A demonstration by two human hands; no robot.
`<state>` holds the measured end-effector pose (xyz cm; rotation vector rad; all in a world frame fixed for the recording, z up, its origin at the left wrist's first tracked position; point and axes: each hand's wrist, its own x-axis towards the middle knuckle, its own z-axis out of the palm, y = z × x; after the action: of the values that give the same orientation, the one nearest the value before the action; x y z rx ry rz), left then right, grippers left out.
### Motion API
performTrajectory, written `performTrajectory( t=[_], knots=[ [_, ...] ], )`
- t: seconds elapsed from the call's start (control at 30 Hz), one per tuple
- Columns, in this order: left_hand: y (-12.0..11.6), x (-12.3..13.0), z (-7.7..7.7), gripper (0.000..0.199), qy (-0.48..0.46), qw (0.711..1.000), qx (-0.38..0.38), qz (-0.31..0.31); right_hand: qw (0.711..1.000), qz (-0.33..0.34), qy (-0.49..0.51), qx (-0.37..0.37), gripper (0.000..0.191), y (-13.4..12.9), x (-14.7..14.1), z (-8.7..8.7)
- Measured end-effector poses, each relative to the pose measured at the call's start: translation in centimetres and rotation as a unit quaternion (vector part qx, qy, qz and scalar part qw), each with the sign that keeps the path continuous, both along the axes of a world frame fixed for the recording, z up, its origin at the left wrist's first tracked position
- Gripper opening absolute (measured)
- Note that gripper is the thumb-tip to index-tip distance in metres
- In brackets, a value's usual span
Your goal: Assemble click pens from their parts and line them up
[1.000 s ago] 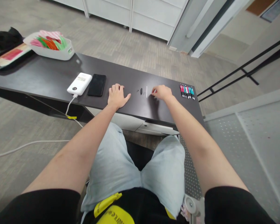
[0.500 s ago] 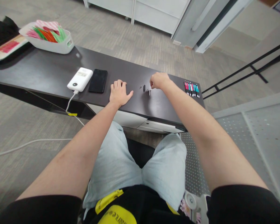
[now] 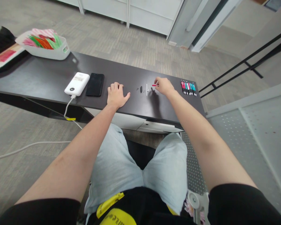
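Note:
My left hand (image 3: 115, 96) lies on the dark tabletop (image 3: 128, 75) with its fingers spread, holding nothing. To its left is a black smartphone (image 3: 95, 84). My right hand (image 3: 164, 85) pinches a small pink-red pen barrel (image 3: 154, 85) just above the table; its far end is hidden by my fingers. Between my hands lie a thin white pen refill (image 3: 146, 90), a short black pen grip (image 3: 141, 89) and some bits too tiny to name. Several pens (image 3: 188, 87) with red, white and teal barrels form a row beyond my right hand.
A white power bank (image 3: 77, 84) with a cable plugged in sits left of the phone. Farther left stands a white basket (image 3: 49, 53) of colourful strips, beside a tray. The narrow table ends just right of the pens, near black metal bars (image 3: 239, 67).
My right hand has let go of the thin white refill, which now lies on the table. It has shifted slightly right and now holds the pink-red barrel. My left hand stays flat.

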<state>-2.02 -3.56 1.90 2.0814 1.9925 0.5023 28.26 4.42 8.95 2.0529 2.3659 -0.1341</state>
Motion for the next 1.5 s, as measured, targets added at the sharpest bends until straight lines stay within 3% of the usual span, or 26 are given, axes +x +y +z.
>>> performTrajectory(
  t=[0.13,0.4,0.57,0.63,0.77,0.93,1.1,1.33,1.5],
  knots=[
    [-0.1,-0.1,0.1,0.065,0.012,1.000,0.005,-0.001,0.998,-0.058,0.026,-0.001,0.034,-2.2,-0.2,-2.0],
    [-0.4,-0.1,0.5,0.057,0.029,1.000,0.005,0.007,0.992,0.012,0.125,-0.008,0.025,-1.4,-0.3,-4.4],
    [-0.4,-0.2,0.6,0.058,0.045,0.999,0.002,0.005,0.982,0.014,0.186,-0.007,0.032,-1.8,-0.1,-5.0],
    [-0.3,-0.3,0.5,0.060,0.051,0.999,0.002,0.006,0.976,-0.003,0.216,0.021,0.036,-2.4,0.4,-5.2],
    [-0.2,-0.5,0.4,0.063,0.060,0.998,0.000,0.008,0.957,-0.104,0.242,0.124,0.042,-4.2,2.6,-5.8],
    [-0.3,-0.6,0.7,0.067,0.076,0.997,-0.002,0.006,0.948,-0.144,0.257,0.125,0.039,-5.9,5.0,-6.9],
    [-0.6,-0.4,1.3,0.067,0.083,0.996,-0.010,0.016,0.961,-0.084,0.244,0.099,0.042,-6.0,4.6,-7.5],
    [-0.5,-0.6,1.2,0.070,0.083,0.996,-0.003,0.017,0.970,0.085,0.221,0.058,0.118,-3.4,3.9,-8.3],
    [-0.1,-1.1,0.3,0.062,0.056,0.998,0.010,0.013,0.953,0.126,0.272,0.036,0.122,-1.3,4.0,-8.9]
  ],
)
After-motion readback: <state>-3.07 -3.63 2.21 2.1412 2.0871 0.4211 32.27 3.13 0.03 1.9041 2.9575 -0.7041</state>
